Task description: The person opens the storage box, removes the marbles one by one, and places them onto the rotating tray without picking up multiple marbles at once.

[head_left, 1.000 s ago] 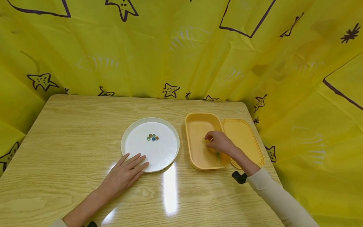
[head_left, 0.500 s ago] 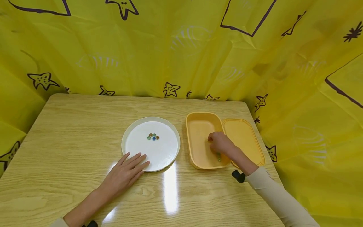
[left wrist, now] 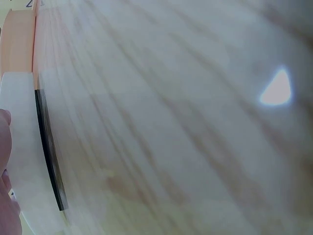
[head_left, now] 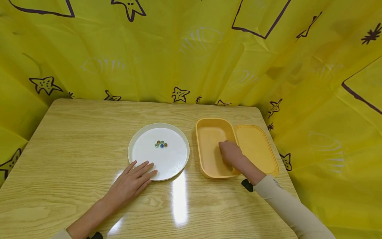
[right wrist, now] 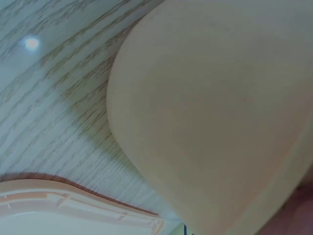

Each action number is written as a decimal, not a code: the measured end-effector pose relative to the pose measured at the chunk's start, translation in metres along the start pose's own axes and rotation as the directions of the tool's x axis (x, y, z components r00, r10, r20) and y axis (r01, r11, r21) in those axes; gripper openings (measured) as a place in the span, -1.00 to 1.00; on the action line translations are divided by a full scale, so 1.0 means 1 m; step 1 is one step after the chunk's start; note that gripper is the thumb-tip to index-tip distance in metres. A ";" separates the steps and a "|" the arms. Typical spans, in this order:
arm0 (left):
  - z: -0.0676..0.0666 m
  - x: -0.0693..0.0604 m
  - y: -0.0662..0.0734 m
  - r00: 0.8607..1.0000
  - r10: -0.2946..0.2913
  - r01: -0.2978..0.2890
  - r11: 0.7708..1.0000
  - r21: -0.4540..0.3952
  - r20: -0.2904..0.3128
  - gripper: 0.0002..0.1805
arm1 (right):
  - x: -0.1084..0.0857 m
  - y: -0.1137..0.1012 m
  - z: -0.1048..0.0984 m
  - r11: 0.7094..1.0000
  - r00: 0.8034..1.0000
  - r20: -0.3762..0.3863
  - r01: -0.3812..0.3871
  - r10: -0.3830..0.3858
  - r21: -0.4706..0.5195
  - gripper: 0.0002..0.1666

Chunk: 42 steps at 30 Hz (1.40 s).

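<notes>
My left hand (head_left: 128, 184) lies with straight, spread fingers over the near-left rim of a round white tray (head_left: 149, 166). Several glass marbles (head_left: 162, 145), green, amber and blue, sit close together on the tray. My right hand (head_left: 231, 154) is down inside an orange rectangular box (head_left: 206, 166), back of the hand upward. Its fingertips are hidden beneath it, so whether they hold anything does not show. A greenish marble (head_left: 230, 168) peeks out by the hand on the box floor. The box's outer wall (right wrist: 195, 98) fills most of the right wrist view.
An orange lid (head_left: 256, 149) lies flat against the box's right side. The wood-grain table (head_left: 83, 139) extends left of the tray and in front of it. A yellow curtain (head_left: 149, 49) with drawn stars and fish hangs behind and to the right.
My right hand has sunk lower into the box and shifted slightly toward me. Its fingers, visible earlier, are now out of sight, and it covers more of the greenish marbles. My left hand stays put.
</notes>
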<state>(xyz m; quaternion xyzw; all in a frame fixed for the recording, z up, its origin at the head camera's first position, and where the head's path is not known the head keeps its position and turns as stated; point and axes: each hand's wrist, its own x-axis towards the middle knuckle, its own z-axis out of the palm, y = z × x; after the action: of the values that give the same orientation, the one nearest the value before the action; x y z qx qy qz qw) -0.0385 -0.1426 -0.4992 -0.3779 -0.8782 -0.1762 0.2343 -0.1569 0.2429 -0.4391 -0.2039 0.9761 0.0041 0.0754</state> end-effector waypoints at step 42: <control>0.004 -0.003 -0.003 1.000 0.015 -0.015 1.000 0.004 -0.017 -0.46 | 0.019 -0.004 -0.042 0.956 0.999 0.016 0.025 -0.032 0.292 -0.82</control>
<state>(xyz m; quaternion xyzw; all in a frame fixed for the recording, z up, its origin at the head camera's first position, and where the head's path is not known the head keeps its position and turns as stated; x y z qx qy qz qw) -0.0402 -0.1440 -0.5043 -0.3825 -0.8736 -0.1760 0.2440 -0.1787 0.2295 -0.4001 -0.2045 0.9622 -0.1387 0.1149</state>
